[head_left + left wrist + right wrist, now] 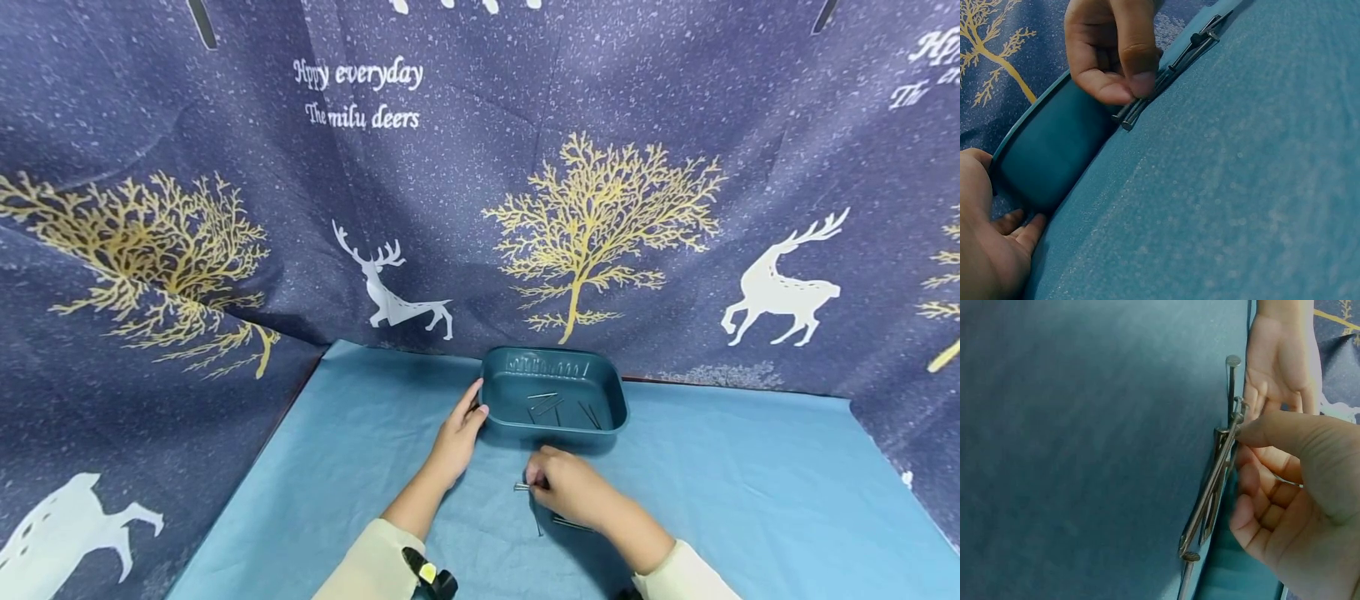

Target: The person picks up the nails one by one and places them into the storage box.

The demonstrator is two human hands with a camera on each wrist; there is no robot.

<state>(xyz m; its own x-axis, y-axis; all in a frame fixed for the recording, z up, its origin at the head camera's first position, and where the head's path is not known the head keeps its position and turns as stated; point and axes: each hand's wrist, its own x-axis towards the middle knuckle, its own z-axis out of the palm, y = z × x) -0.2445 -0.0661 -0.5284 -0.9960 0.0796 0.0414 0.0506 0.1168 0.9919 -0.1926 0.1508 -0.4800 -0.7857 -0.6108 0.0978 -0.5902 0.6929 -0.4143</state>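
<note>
A dark teal plastic tray [525, 430] stands at the back of the cloth, with several thin steel nails [590, 414] lying loose inside. My left hand [455, 437] rests against the tray's left end, fingers mostly straight, touching its wall and rim. In front of the tray, my right hand [573, 487] pinches nails [1127, 124] between thumb and fingertips, low over the cloth; how many it holds cannot be told. More nails [1209, 487] lie bunched beside and under the right fingers. One nail [538, 523] points toward the front, and others [573, 524] lie by the right wrist.
A light blue cloth [750, 467] covers the table. Behind it hangs a dark blue curtain [465, 167] printed with deer and golden trees, close to the tray's back side. A black strap with a small device [429, 573] sits on the left sleeve.
</note>
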